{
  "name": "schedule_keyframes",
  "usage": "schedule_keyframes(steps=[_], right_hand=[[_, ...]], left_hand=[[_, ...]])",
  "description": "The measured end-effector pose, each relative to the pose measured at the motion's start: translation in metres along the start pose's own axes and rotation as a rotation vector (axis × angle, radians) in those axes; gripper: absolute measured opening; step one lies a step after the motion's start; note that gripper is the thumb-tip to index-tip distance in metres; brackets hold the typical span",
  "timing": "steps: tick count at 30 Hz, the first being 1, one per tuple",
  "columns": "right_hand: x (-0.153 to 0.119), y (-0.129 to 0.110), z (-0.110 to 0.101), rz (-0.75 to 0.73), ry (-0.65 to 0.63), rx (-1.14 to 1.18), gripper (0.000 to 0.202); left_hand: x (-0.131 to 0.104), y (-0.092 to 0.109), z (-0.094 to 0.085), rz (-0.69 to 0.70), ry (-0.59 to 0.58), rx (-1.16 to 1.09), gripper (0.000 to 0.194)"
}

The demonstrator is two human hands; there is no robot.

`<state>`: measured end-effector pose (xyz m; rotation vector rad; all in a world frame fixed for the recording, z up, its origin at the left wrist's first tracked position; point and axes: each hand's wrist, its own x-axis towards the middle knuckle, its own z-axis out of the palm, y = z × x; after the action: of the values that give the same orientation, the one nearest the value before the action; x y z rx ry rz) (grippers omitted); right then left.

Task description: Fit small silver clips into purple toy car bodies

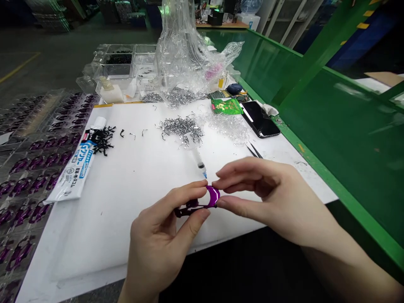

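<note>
Thumb below and forefinger above, the left hand (160, 240) grips a purple part (214, 197), which I see above the white board (104, 231). The right hand (268, 187) pinches its other end, forearm (331, 248) slanting down rightward. Beyond, I make out a syringe (200, 162), then wire bits (181, 127).
</note>
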<state>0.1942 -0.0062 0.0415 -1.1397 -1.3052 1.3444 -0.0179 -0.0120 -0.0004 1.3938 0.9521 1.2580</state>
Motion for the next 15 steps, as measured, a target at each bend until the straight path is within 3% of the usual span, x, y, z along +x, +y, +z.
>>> schedule_keyframes(steps=[4,8,11,13,15], right_hand=[[-0.007,-0.01,-0.001,-0.162,0.002,-0.299,0.025],[-0.006,-0.011,-0.008,-0.09,-0.098,-0.233,0.019],[0.004,-0.009,-0.027,-0.049,-0.177,-0.227,0.016],[0.018,-0.008,-0.046,-0.122,-0.1,-0.45,0.016],[0.037,-0.005,-0.066,-0.255,0.058,-0.814,0.015]], left_hand=[[-0.003,0.0,-0.003,-0.013,-0.029,0.025,0.043],[-0.005,0.0,-0.002,-0.009,-0.066,0.079,0.042],[-0.008,-0.001,0.0,-0.023,-0.026,0.123,0.038],[-0.01,-0.003,-0.001,-0.074,0.039,0.165,0.03],[-0.011,-0.005,-0.004,-0.142,0.116,0.197,0.022]])
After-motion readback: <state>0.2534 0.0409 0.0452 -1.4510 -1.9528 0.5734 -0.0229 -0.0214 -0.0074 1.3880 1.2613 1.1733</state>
